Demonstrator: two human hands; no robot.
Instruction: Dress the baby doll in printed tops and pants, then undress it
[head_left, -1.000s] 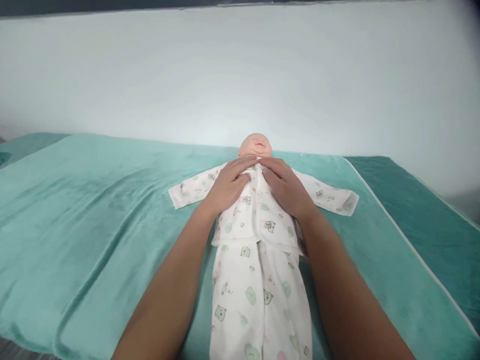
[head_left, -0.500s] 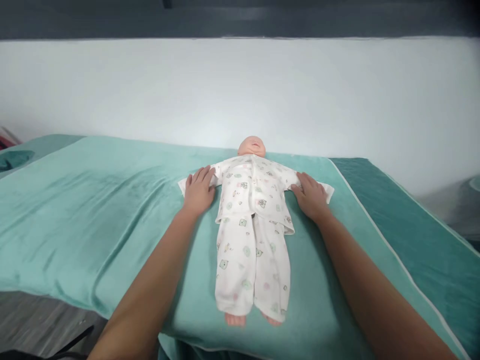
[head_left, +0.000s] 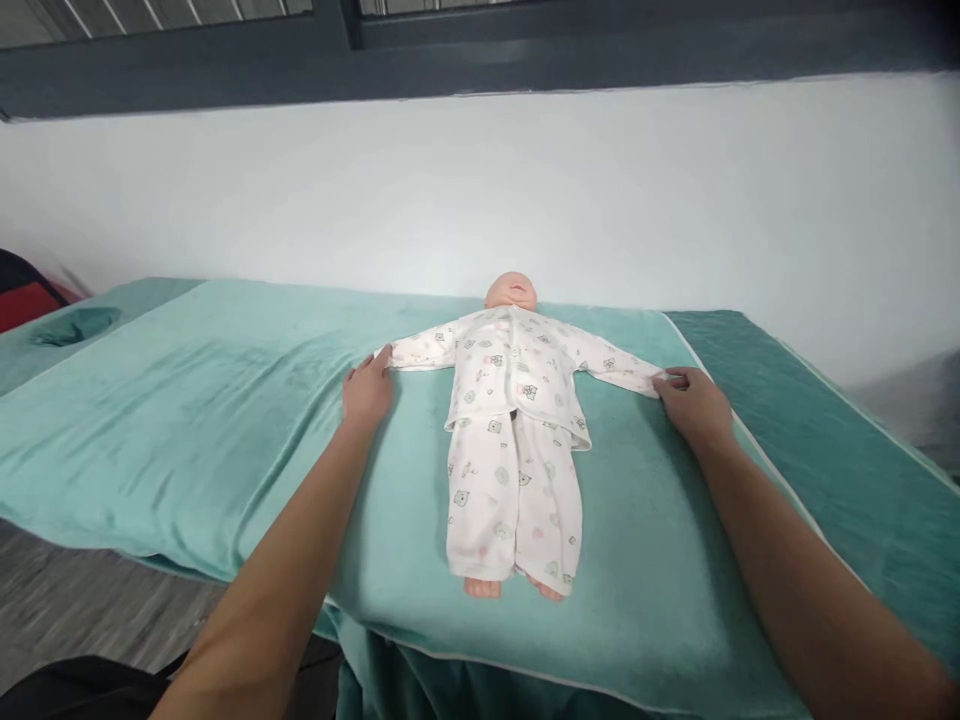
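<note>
A baby doll (head_left: 512, 290) lies on its back in a white patterned shirt (head_left: 495, 365) and matching trousers (head_left: 484, 500), its bare feet showing below the hems. The sleeves stretch out to both sides. My left hand (head_left: 367, 388) pinches the cuff end of the sleeve on the left. On the right, my right hand (head_left: 696, 402) grips the other sleeve's cuff between thumb and fingers. The doll's own hands cannot be seen. The shirt's front is closed and lies over the top of the trousers.
A light green cover (head_left: 225, 420) with wrinkles on its left side lies under the doll. Darker green cloth (head_left: 817, 450) borders it on the right. Behind stands a white wall (head_left: 480, 190). A red and black item (head_left: 26, 300) is at the far left.
Both hands have moved outward from the doll's sleeves to the cuff ends, and the sleeves now lie straighter and longer. The view has tilted and shifted slightly.
</note>
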